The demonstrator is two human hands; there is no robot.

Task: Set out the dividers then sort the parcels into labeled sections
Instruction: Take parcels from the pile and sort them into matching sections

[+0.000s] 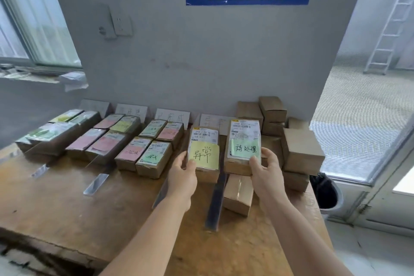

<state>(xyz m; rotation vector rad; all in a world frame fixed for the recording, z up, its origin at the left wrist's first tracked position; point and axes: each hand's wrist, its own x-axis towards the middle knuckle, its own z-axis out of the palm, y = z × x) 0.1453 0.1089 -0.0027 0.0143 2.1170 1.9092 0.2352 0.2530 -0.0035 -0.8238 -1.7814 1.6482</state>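
Two parcels held up mid-frame for label reading: left hand (184, 169) gripping the yellow-noted parcel (204, 152), right hand (263, 167) gripping the green-noted parcel (244, 146). Sorting underway; next, probably matching each to its section card (172, 116) behind the table (67, 199).

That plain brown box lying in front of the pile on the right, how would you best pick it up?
Probably from above, fingers over the two long sides of the plain brown box. It lies flat on the table, taped top up. The dark divider strip runs close along its left side, so come in slightly from the near right, where nothing crowds it. Both hands hold other parcels now.
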